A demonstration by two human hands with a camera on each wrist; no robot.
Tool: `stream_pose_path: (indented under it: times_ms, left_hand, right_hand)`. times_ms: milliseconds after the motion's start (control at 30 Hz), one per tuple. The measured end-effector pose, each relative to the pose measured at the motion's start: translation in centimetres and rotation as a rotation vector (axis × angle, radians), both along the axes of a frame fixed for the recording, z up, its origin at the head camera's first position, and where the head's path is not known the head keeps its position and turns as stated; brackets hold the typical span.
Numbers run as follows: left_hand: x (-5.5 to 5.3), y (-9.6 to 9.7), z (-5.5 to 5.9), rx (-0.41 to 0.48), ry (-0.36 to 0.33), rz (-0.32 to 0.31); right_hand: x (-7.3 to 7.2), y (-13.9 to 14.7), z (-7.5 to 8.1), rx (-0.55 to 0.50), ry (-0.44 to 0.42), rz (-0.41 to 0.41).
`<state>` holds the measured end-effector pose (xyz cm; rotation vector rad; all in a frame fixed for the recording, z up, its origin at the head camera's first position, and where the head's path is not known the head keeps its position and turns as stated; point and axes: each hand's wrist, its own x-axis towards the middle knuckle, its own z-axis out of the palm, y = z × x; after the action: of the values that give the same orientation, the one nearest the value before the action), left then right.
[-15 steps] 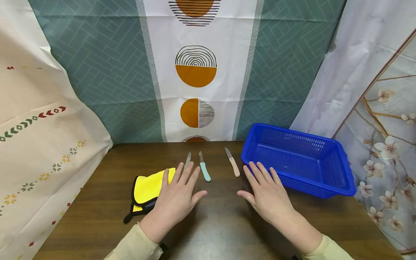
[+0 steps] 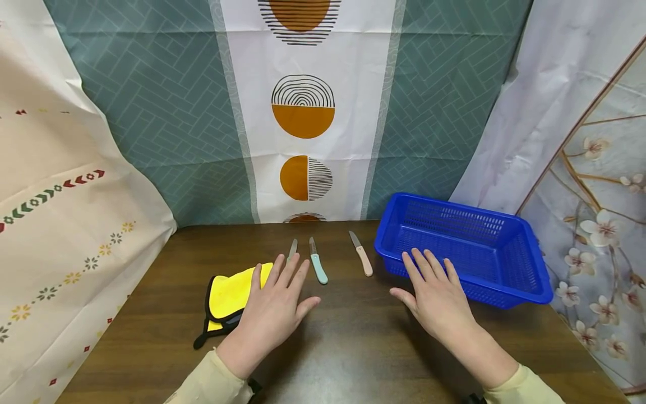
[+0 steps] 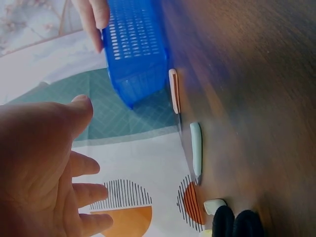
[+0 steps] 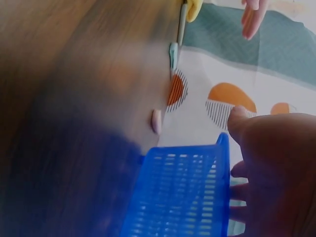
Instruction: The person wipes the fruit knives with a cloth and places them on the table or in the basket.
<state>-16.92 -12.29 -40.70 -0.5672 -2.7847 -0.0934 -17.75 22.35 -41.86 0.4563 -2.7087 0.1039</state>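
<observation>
My left hand (image 2: 275, 308) is held palm down with fingers spread, overlapping the yellow cloth (image 2: 234, 289) with black edging in the head view. Just beyond its fingertips lie a knife with a pale handle (image 2: 292, 248), partly hidden by the hand, and a serrated knife with a light-blue handle (image 2: 318, 266). My right hand (image 2: 436, 300), fingers straight and apart, hovers by the near left side of the blue basket (image 2: 504, 294). A knife with a pink handle (image 2: 363, 259) lies between that hand and the light-blue one. Neither hand holds anything.
The brown wooden table (image 2: 348, 348) runs back to a green and white patterned curtain (image 2: 429, 112). Cream cloth (image 2: 101, 269) hangs on the left, and a flowered cloth (image 2: 595, 235) on the right, close beside the basket.
My right hand has shifted to the right, from beside the pink-handled knife to over the basket's near rim in the head view. The left hand stays about where it was.
</observation>
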Motion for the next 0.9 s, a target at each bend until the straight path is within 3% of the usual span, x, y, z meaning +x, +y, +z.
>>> stream_pose_path:
  times_ms: [300,600,900]
  left_hand:
    - [-0.5,-0.1,-0.3,-0.003,0.016,0.003]
    - [-1.2,-0.4,-0.8,0.019,-0.037,0.028]
    - [-1.2,-1.1,-1.1,0.042,-0.019,0.035]
  right_hand:
    - [-0.6,1.0,-0.4,-0.024,0.021,-0.024]
    - [-1.0,1.4,-1.2,-0.068,0.068,0.012]
    - [-1.7,2.1,-1.6,-0.124,0.087,0.054]
